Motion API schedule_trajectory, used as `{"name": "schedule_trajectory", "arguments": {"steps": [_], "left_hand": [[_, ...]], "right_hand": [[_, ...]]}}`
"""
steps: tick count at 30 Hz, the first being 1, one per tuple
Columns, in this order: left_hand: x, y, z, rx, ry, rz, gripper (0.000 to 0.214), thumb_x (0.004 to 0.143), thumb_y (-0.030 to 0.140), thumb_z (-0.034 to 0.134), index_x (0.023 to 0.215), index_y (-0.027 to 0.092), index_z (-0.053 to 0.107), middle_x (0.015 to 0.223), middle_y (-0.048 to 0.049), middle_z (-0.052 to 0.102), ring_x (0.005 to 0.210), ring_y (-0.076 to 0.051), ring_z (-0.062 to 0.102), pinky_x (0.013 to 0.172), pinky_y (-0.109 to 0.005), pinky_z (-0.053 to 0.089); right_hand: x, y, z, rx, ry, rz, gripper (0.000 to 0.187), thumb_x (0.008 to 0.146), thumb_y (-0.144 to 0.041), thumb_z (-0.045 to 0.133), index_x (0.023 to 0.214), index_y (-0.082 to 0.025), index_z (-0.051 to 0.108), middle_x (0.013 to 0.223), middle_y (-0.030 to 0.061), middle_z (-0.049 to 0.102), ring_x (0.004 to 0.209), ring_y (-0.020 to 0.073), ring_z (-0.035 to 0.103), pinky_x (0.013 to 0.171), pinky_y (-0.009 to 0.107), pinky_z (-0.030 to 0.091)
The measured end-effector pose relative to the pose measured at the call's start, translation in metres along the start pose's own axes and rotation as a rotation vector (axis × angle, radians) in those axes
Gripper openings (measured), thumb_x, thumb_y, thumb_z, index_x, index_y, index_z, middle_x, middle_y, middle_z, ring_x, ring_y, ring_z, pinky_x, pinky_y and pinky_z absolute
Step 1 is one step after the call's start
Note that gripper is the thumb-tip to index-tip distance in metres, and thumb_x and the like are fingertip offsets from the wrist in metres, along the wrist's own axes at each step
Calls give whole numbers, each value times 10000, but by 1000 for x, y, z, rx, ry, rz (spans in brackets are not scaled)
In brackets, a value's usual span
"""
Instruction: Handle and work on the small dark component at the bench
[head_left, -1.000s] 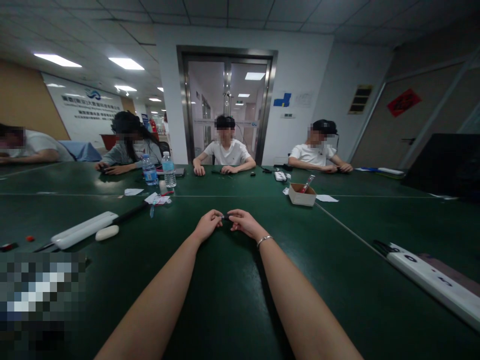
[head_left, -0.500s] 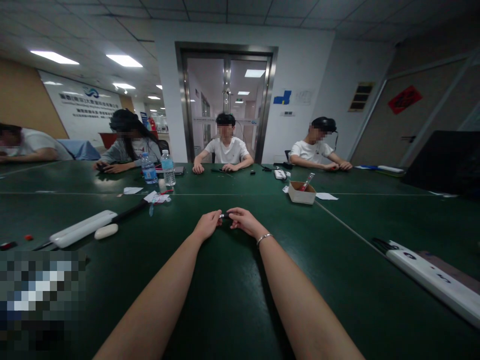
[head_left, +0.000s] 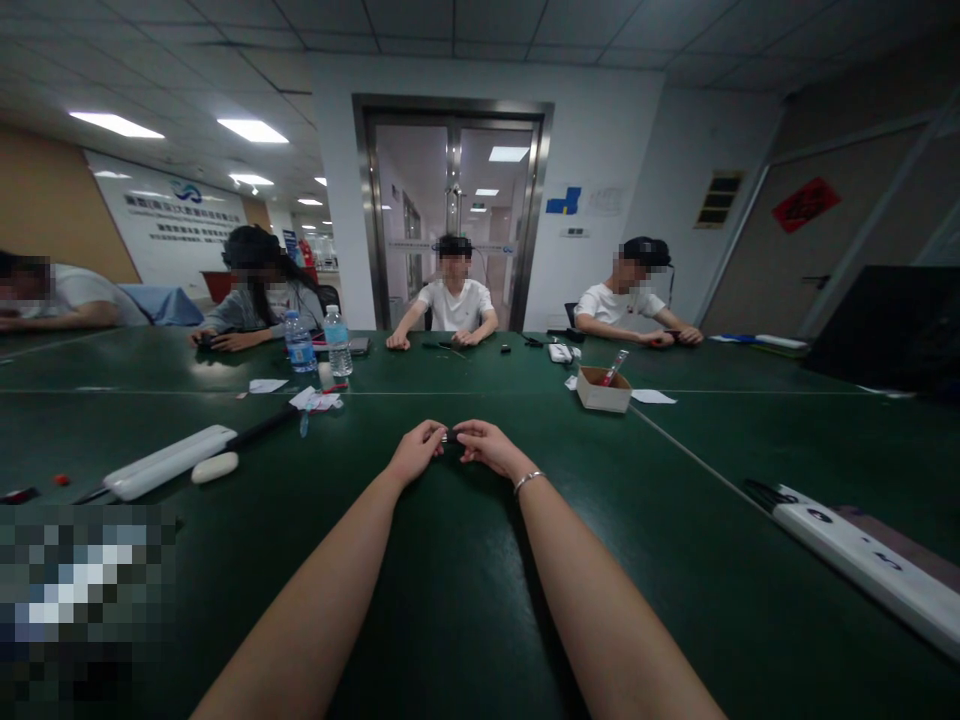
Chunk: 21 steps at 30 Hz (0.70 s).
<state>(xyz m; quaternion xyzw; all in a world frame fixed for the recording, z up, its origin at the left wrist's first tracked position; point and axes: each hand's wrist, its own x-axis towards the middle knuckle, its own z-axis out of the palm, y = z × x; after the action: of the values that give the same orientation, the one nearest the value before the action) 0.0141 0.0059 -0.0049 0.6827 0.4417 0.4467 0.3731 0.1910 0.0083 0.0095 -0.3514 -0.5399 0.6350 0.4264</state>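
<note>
My left hand [head_left: 416,450] and my right hand [head_left: 487,447] meet over the middle of the green table [head_left: 457,560]. Between their fingertips is a small slim black object with a short silvery part [head_left: 450,437], too small to identify. The fingers of my left hand pinch its silvery end. My right fingers close around the black end, hiding much of it. Both hands are close to the tabletop; whether they rest on it I cannot tell. A metal bracelet circles my right wrist.
Left lie a long white device [head_left: 169,462], a white oval piece [head_left: 215,468] and paper scraps [head_left: 316,400]. Two water bottles [head_left: 337,342] stand beyond. Ahead right is a small open box [head_left: 604,392]; a white power strip [head_left: 862,550] lies far right. Several people sit around the table.
My hands have drawn slightly closer together, and less of the silvery part shows between them. The whole view has shifted down a little.
</note>
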Motion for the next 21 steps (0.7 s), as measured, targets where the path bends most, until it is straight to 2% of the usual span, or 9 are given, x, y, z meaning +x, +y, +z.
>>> {"name": "schedule_trajectory", "arguments": {"steps": [5, 16, 21], "left_hand": [[0, 0, 0, -56, 0, 13, 299, 743, 396, 555, 937, 169, 564, 698, -8, 588, 635, -136, 561, 629, -270, 445], [-5, 5, -2, 135, -17, -2, 350, 804, 501, 439, 828, 186, 590, 689, -13, 619, 653, -153, 575, 658, -281, 442], [-4, 8, -2, 118, 43, 39, 277, 790, 401, 511, 954, 197, 601, 905, -39, 639, 805, -160, 585, 750, -282, 453]], "right_hand": [[1, 2, -2, 11, 1, -8, 189, 759, -111, 632, 940, -134, 583, 644, -23, 565, 461, 57, 529, 505, 214, 547], [1, 2, -3, 9, 1, -9, 171, 787, -80, 583, 952, -125, 576, 694, -2, 580, 477, 60, 545, 507, 203, 545], [0, 2, -2, 24, 20, -11, 169, 789, -79, 584, 953, -119, 569, 673, -9, 575, 452, 56, 534, 500, 208, 542]]}}
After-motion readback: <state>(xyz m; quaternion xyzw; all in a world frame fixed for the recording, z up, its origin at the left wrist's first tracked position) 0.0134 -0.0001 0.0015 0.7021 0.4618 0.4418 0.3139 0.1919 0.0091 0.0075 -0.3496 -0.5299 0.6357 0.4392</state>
